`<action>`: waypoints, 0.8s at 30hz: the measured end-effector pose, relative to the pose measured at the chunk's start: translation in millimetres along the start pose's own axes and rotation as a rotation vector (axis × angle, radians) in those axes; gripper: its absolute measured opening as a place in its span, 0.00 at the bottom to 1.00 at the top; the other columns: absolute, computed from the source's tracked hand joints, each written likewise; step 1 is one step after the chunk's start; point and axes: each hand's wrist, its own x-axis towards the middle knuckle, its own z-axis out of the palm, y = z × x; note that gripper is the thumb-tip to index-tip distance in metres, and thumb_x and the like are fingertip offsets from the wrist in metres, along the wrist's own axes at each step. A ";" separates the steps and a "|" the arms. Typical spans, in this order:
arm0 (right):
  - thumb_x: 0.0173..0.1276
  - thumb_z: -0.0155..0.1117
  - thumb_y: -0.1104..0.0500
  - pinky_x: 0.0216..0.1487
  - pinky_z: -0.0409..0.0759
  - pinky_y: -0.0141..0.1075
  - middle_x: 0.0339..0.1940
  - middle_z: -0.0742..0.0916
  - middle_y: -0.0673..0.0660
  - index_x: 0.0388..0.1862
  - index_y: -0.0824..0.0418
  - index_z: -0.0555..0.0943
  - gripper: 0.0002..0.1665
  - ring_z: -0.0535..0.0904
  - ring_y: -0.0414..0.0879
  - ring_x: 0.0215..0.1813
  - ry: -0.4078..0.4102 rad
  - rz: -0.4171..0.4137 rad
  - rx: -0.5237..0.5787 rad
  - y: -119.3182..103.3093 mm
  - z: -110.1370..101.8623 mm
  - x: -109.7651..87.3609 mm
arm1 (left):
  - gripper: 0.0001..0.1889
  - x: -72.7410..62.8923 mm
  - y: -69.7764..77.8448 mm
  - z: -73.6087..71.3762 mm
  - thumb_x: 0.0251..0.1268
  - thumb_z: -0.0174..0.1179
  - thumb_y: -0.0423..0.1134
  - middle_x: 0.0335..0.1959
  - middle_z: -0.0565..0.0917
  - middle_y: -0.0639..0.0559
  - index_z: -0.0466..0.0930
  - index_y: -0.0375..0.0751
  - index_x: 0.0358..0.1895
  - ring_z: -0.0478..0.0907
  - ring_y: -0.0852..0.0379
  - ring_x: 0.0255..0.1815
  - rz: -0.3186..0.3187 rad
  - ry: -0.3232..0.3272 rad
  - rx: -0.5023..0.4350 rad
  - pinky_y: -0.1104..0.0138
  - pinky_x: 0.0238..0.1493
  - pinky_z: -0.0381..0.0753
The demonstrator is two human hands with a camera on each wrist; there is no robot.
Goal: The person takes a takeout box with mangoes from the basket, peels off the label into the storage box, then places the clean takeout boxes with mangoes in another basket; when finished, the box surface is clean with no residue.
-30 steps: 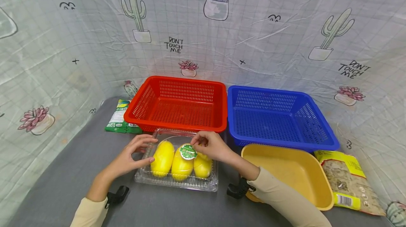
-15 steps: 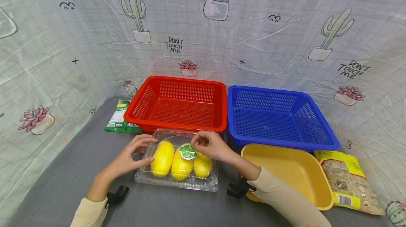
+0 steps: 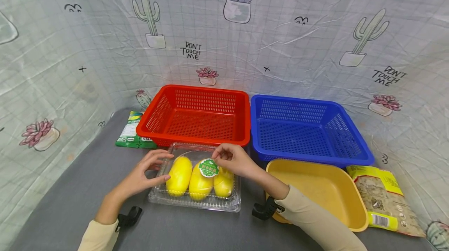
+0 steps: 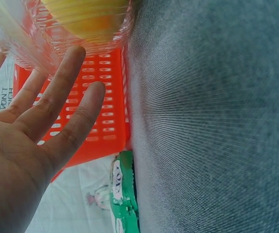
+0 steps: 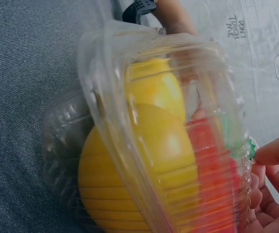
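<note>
A clear plastic clamshell box (image 3: 165,199) with three yellow fruits (image 3: 179,177), likely mangoes or melons, lies on the grey cloth. On its lid is a round green-and-white sticker (image 3: 208,168). My right hand (image 3: 240,162) pinches the sticker's right edge between thumb and forefinger. The right wrist view shows the sticker's green jagged edge (image 5: 252,148) at those fingertips. At the box's left side, my left hand (image 3: 149,171) is spread, thumb near the front and fingers near the back corner. Its relaxed fingers (image 4: 88,111) lie beside the plastic wall in the left wrist view.
Behind the box stand a red basket (image 3: 196,140) and a blue basket (image 3: 312,160). A yellow tub (image 3: 315,192) sits under the right forearm, with a yellow-and-clear packet (image 3: 386,200) beyond it. A green packet (image 3: 131,136) lies left of the red basket.
The sticker has turned slightly and its print faces up more plainly as the right fingertips lift a little at its edge. The left hand stays in place.
</note>
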 end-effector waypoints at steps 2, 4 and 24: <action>0.65 0.62 0.66 0.29 0.70 0.27 0.30 0.81 0.56 0.38 0.67 0.81 0.05 0.71 0.41 0.28 -0.002 0.022 0.022 -0.7 -0.9 -0.2 | 0.28 -0.1 1.0 0.1 0.57 0.68 0.32 0.62 0.69 0.50 0.74 0.47 0.62 0.73 0.62 0.52 -0.002 0.001 0.003 0.61 0.50 0.80; 0.66 0.62 0.66 0.28 0.70 0.27 0.31 0.81 0.55 0.39 0.67 0.81 0.05 0.71 0.41 0.28 -0.005 0.049 0.047 -1.0 -1.5 -0.2 | 0.28 -0.2 2.1 0.2 0.57 0.68 0.32 0.62 0.69 0.50 0.74 0.47 0.62 0.73 0.62 0.53 -0.003 0.001 0.002 0.61 0.50 0.80; 0.67 0.62 0.64 0.27 0.71 0.31 0.25 0.79 0.53 0.41 0.66 0.80 0.06 0.71 0.44 0.26 -0.009 0.222 0.317 -5.7 -12.6 -7.2 | 0.27 -1.0 -1.2 3.0 0.58 0.67 0.31 0.62 0.69 0.51 0.74 0.45 0.62 0.73 0.63 0.53 -0.003 -0.010 -0.036 0.66 0.51 0.78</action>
